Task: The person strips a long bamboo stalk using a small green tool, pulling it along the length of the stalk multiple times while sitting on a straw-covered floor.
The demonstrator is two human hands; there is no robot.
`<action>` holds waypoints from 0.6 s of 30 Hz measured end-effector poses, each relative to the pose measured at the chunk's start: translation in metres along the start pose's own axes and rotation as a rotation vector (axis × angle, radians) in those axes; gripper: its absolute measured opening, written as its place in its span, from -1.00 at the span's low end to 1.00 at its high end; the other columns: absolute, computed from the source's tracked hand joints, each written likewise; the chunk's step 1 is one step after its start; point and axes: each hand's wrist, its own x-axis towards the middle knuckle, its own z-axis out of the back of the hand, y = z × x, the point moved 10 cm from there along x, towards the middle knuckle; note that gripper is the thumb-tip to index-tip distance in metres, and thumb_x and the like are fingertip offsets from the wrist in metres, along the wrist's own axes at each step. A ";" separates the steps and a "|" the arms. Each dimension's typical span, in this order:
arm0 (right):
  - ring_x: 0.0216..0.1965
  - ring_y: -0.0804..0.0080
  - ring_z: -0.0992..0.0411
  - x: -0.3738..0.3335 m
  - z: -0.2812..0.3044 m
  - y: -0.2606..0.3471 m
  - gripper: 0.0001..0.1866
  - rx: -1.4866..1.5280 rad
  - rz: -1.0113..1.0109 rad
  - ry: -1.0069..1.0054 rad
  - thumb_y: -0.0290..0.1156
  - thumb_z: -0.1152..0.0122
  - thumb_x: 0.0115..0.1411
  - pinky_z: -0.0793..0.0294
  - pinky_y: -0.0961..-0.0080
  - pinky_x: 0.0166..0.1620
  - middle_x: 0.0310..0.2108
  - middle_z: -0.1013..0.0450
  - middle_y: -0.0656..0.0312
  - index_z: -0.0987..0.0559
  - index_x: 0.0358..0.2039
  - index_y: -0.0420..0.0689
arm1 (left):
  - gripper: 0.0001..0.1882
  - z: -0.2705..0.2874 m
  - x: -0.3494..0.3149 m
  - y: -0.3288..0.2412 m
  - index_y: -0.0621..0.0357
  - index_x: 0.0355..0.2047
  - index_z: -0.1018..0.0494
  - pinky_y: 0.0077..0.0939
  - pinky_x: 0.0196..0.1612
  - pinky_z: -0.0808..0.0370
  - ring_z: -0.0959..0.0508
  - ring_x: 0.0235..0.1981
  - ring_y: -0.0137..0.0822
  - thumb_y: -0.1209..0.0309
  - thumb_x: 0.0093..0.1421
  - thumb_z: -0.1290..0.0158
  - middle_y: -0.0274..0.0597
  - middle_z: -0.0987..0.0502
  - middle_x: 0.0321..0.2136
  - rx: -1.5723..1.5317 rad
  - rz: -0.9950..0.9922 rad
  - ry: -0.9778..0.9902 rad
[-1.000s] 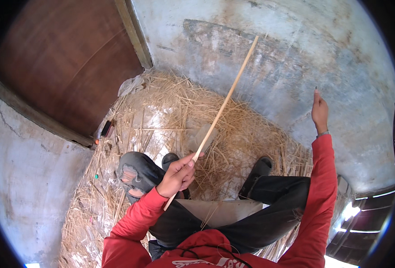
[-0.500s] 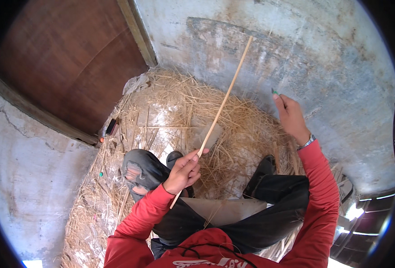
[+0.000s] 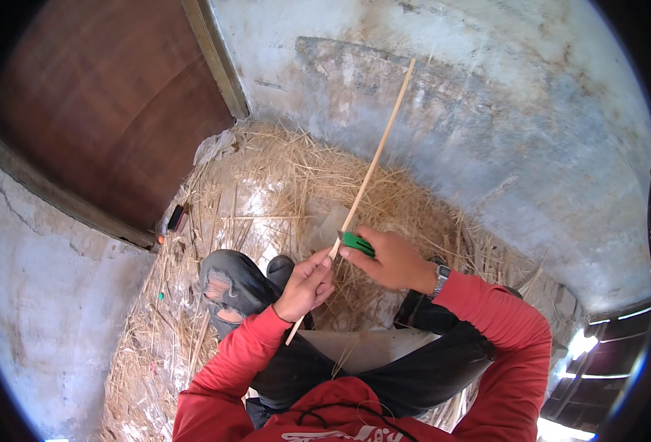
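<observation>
A long, thin, pale wooden strip, like split bamboo, slants from near my lap up toward the far wall. My left hand is closed around its lower part, and a short end sticks out below the fist. In my right hand is a green-handled utility knife, gripped just above the left hand. The knife's front end meets the strip there; the blade is small and partly hidden by the strip and fingers. My two hands are nearly touching.
Straw and shavings litter the floor around my shoes. A brown door panel stands at the far left, a stained plaster wall ahead and to the right. A small dark object lies beside the door frame. My bent knees flank the hands.
My right hand has come down and left from beside the far wall, bringing the knife to the strip. The left hand keeps its hold, almost unmoved.
</observation>
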 end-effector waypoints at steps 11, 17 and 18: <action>-0.45 0.04 -0.50 0.004 0.009 0.040 -0.64 0.118 0.039 -0.150 -0.12 -0.21 0.34 -0.42 0.20 -0.35 -0.49 -0.46 -0.01 -0.50 -0.14 -0.20 | -0.49 -0.019 -0.016 -0.019 0.18 0.42 -0.15 -0.69 -0.58 -0.18 -0.20 -0.65 -0.62 0.28 0.55 0.18 -0.48 -0.24 -0.62 0.110 -0.277 -0.020; -0.42 0.21 -0.45 -0.045 0.010 0.070 -0.73 0.427 -0.006 -0.362 -0.26 -0.12 0.41 -0.41 0.33 -0.29 -0.43 -0.45 0.07 -0.49 -0.07 -0.21 | -0.62 -0.024 -0.035 -0.032 0.17 0.19 -0.36 -0.65 -0.44 -0.27 -0.35 -0.55 -0.55 0.20 0.55 0.18 -0.36 -0.38 -0.52 0.066 -0.435 -0.087; -0.38 0.32 -0.43 -0.052 0.006 0.063 -0.74 0.462 -0.044 -0.363 -0.30 -0.12 0.41 -0.41 0.38 -0.26 -0.42 -0.43 0.15 -0.50 -0.04 -0.21 | -0.63 -0.026 -0.038 -0.036 0.16 0.13 -0.39 -0.63 -0.38 -0.31 -0.38 -0.50 -0.53 0.18 0.54 0.17 -0.35 -0.40 -0.48 0.031 -0.496 -0.078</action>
